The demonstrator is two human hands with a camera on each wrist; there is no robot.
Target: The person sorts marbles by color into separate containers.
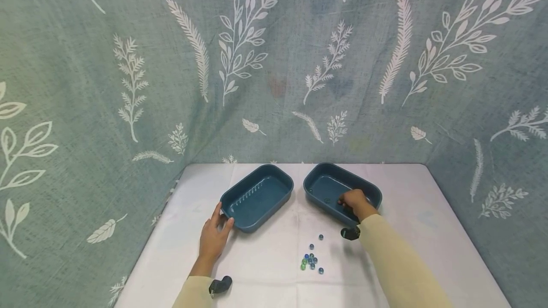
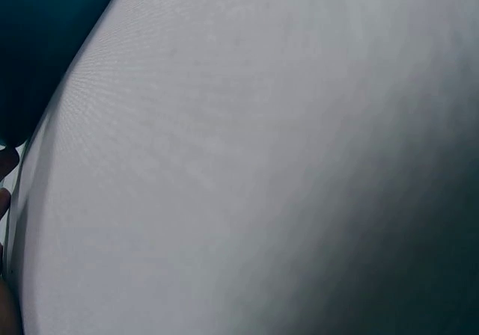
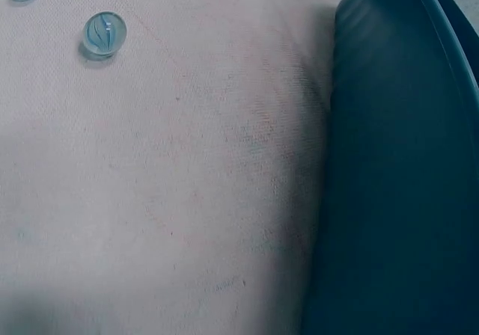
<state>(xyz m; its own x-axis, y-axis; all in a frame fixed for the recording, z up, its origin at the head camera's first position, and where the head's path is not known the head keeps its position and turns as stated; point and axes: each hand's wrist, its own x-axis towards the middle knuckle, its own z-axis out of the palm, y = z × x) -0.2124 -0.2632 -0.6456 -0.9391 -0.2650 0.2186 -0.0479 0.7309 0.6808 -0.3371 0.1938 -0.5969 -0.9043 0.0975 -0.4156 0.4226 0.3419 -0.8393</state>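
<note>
Two dark blue rectangular trays stand apart on a white-covered table. My left hand (image 1: 212, 239) touches the near left corner of the left tray (image 1: 280, 202), its fingers and thumb fairly straight at the rim. No marbles show inside that tray. Inside the right tray (image 1: 318, 169) is my right hand (image 1: 354, 198), fingers bent downward; whether they pinch something is hidden. A few small marbles (image 1: 327, 201) lie on that tray's floor. Several blue and green glass marbles (image 1: 311, 255) lie loosely grouped on the cloth in front. The right wrist view shows a clear swirled marble (image 3: 104, 34) near the tray wall.
A white cloth (image 1: 265, 270) covers the table and shows faint folds. Green-grey leaf-patterned fabric (image 1: 274, 127) hangs behind the table and along both sides. Each wrist wears a small black camera, the left one (image 1: 220, 285) low above the cloth.
</note>
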